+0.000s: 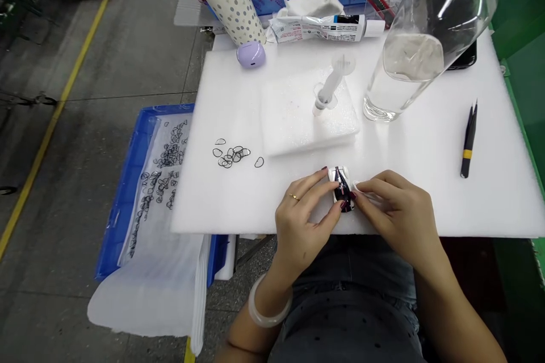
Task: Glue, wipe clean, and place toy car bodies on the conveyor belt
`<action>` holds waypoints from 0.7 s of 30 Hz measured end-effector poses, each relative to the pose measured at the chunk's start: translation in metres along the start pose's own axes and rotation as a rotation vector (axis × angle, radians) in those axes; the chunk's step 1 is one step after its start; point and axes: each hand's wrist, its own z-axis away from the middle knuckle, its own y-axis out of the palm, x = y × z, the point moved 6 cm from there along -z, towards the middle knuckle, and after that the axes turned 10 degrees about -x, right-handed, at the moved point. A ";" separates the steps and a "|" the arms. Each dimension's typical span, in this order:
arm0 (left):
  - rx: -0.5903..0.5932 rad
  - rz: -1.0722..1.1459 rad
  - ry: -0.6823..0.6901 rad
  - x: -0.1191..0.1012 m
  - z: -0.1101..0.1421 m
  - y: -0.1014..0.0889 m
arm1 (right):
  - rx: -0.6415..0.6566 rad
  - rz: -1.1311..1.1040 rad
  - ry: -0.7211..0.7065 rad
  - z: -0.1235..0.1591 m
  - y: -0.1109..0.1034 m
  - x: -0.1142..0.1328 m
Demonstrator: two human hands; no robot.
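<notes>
Thin black rings (232, 156) lie on the left of the bench (502, 204); to their right, the left hand (303, 216) grips a small glossy dark piece (343, 190) from its left side. The piece lies between both hands, its right edge meeting the right hand (398, 208), which pinches some white material (370, 197); tweezers (469, 142) lie farther right.
</notes>
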 end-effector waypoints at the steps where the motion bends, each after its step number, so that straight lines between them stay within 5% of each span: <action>1: 0.003 0.000 -0.005 0.000 0.000 0.000 | -0.004 0.005 -0.006 0.000 0.000 0.001; 10: 0.029 -0.017 -0.013 0.001 -0.003 -0.001 | -0.045 0.023 -0.029 0.000 0.001 0.003; 16: 0.427 -0.049 0.188 0.000 -0.012 0.017 | -0.020 -0.135 0.027 0.001 -0.008 -0.003; 21: 0.212 -0.055 0.112 0.009 -0.020 0.012 | -0.029 -0.084 0.001 0.007 -0.010 -0.005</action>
